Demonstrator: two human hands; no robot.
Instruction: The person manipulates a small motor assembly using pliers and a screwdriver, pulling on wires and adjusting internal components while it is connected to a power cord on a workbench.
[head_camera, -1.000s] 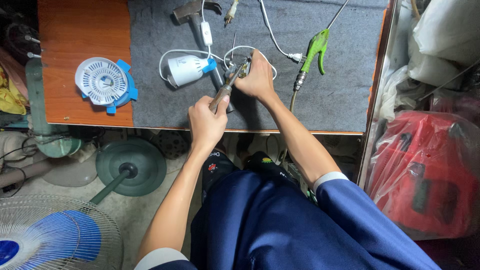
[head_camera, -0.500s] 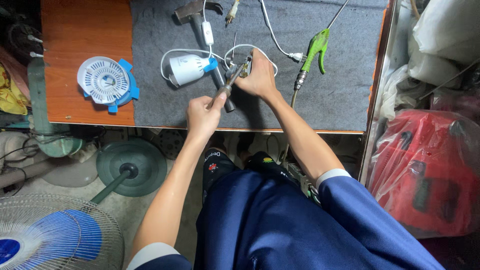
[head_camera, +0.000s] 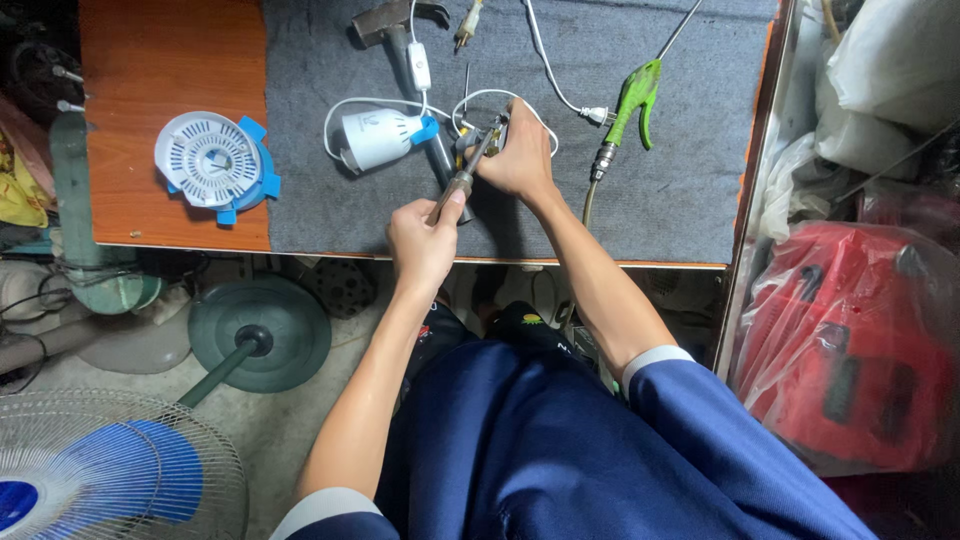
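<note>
Grey mat unchanged; left hand (head_camera: 422, 240) still grips screwdriver (head_camera: 462, 177), right hand (head_camera: 520, 160) small part (head_camera: 487, 135).

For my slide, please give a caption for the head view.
Left hand drives a screwdriver into a small part in the right hand over a grey mat.

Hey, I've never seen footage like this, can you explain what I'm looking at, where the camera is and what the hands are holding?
The camera sits on a person's head, looking down at their own arms and a workbench covered by a grey mat. The left hand grips a screwdriver, its tip aimed at a small part held in the right hand. On the mat lie a white motor housing with its cord, a hammer and a green air blow gun. A white fan grille rests on the bare wood.
</note>
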